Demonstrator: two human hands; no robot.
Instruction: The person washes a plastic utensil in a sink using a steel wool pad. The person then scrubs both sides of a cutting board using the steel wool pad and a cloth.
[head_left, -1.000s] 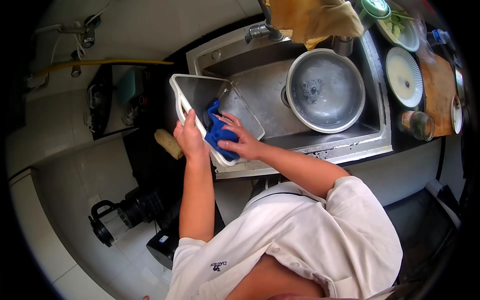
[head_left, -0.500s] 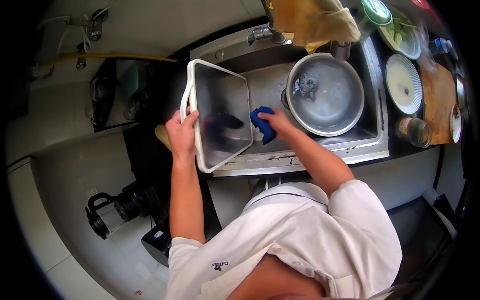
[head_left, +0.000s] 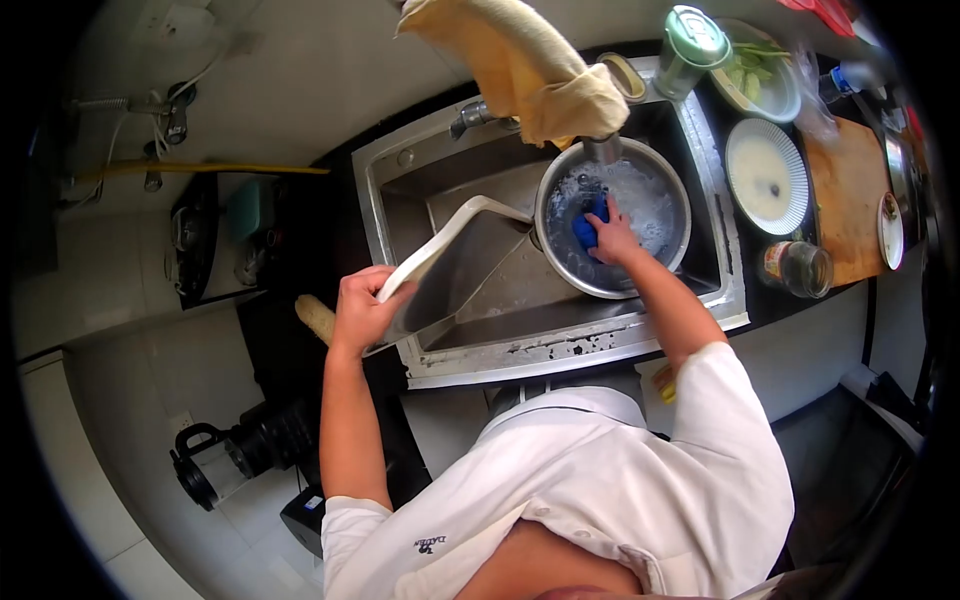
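My left hand [head_left: 366, 307] is closed on the white rim of a clear-sided tray [head_left: 436, 275], which is tilted over the left part of the steel sink [head_left: 520, 338]. My right hand [head_left: 613, 236] is in a round metal basin [head_left: 683, 225] of sudsy water, its fingers on a blue cloth [head_left: 588, 228]. The basin sits at the sink's right side, beneath a tap spout [head_left: 603, 149]. A yellowish cloth [head_left: 520, 70] hangs over the tap.
Right of the sink are a ribbed white plate [head_left: 767, 176], a glass jar [head_left: 798, 269], a wooden board [head_left: 848, 200], a green-lidded container [head_left: 692, 50] and a bowl with greens [head_left: 760, 75]. A glass-jug appliance [head_left: 235, 455] is at lower left.
My right hand has moved right with the blue cloth, from the tray into the basin. My left hand has tilted the tray more steeply. The camera view has shifted.
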